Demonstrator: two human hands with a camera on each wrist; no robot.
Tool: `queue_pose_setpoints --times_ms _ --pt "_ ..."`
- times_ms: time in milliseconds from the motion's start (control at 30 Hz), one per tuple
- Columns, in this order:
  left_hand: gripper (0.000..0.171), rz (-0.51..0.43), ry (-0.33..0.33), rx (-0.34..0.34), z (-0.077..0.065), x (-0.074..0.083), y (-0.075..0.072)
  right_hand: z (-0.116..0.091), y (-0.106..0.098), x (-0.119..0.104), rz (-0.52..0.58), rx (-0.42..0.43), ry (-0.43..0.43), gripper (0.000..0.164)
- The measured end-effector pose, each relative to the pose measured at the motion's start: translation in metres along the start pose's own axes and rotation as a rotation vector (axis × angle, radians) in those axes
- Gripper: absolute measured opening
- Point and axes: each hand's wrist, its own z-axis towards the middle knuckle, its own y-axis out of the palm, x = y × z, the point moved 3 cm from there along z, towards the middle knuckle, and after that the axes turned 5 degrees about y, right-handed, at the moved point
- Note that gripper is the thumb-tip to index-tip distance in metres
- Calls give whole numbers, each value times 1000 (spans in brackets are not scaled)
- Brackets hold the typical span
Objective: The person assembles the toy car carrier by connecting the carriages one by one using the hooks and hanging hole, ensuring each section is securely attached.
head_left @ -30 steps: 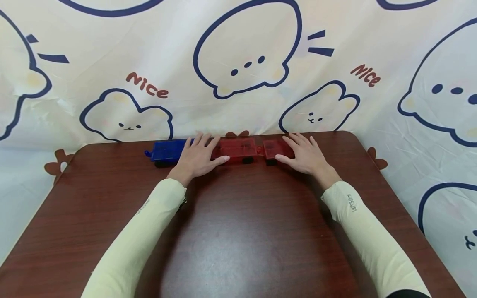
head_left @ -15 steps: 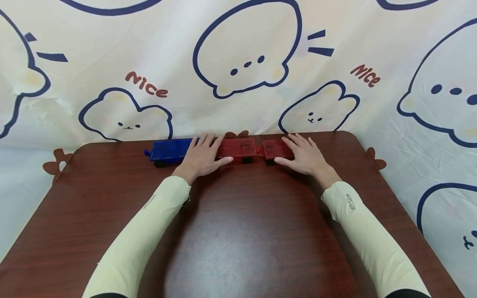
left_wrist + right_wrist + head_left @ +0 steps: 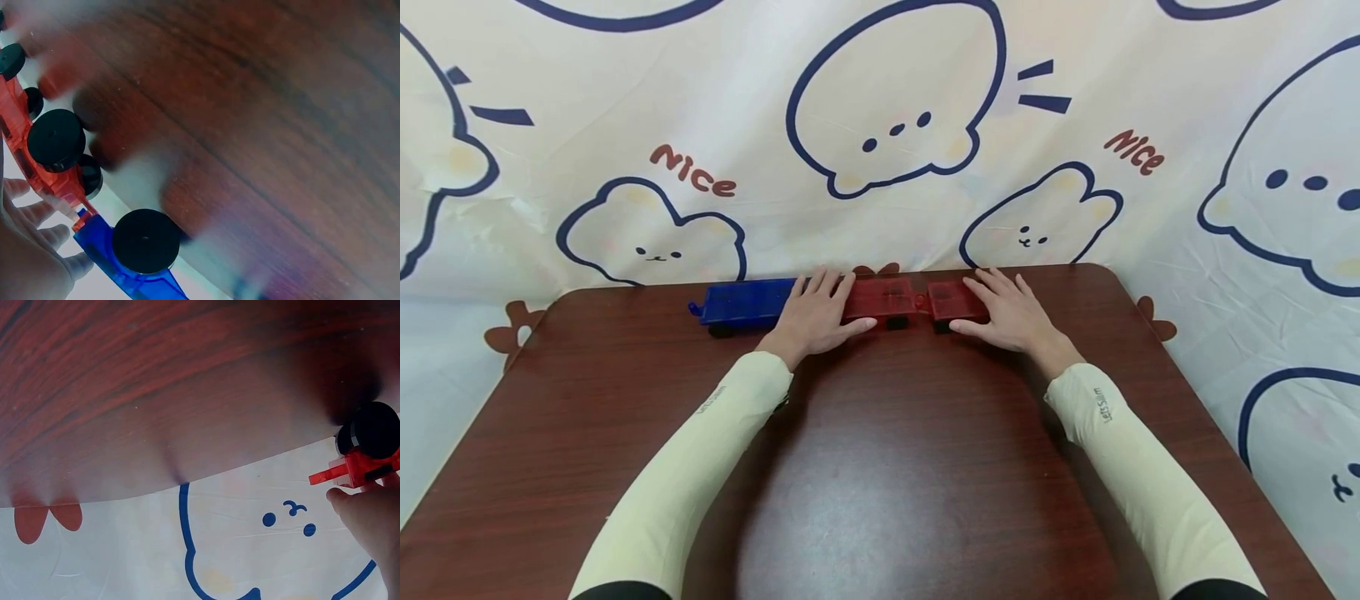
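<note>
A row of translucent toy train cars on black wheels stands along the table's back edge: a blue car (image 3: 741, 305) at the left, a red car (image 3: 883, 298) in the middle and a shorter-looking red car (image 3: 951, 302) at the right. My left hand (image 3: 816, 317) lies with spread fingers over the spot where blue meets red; the left wrist view shows a hitch (image 3: 84, 215) there. A ring coupling links the two red cars. My right hand (image 3: 1018, 315) rests with straight, spread fingers over the right car's end, hiding part of it. A red tab (image 3: 328, 475) sticks out beyond that hand.
The brown wooden table (image 3: 887, 467) reaches back to a white cloth backdrop (image 3: 880, 225) printed with blue-outlined cartoon figures. Cloth also hangs at the left and right sides. Both forearms wear pale sleeves (image 3: 692, 450).
My left hand has slid a little to the right along the cars, so more of the blue car shows. My right hand has shifted very slightly left. The cars look nearly still.
</note>
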Motion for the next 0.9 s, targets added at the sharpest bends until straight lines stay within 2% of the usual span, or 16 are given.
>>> queue_pose_setpoints --times_ms 633,900 --pt "96 8 22 15 9 6 7 1 1 2 -7 1 -1 96" --pt "98 7 27 -8 11 9 12 1 2 1 -26 9 -10 94"
